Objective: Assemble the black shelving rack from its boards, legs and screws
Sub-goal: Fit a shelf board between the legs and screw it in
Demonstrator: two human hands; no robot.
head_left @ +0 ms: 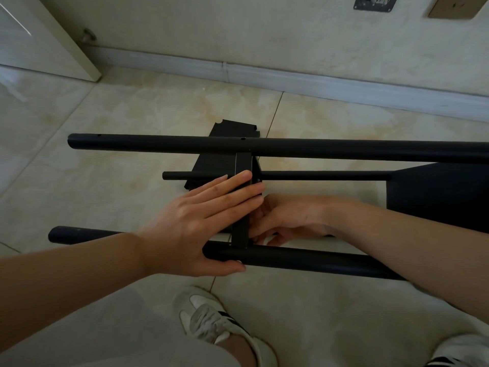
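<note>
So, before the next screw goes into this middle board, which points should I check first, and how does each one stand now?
1. Left hand steadies the middle board, fingers flat on it: ok.
2. Middle board sits between the far leg and the near leg: ok.
3. Hole in the far leg above the board's end: ok.
4. Screw in the right hand: cannot tell, fingers are hidden behind the board.
5. Near-end joint is tight: cannot tell.
6. Spare board on the floor under the frame, clear of the hands: ok.
</note>
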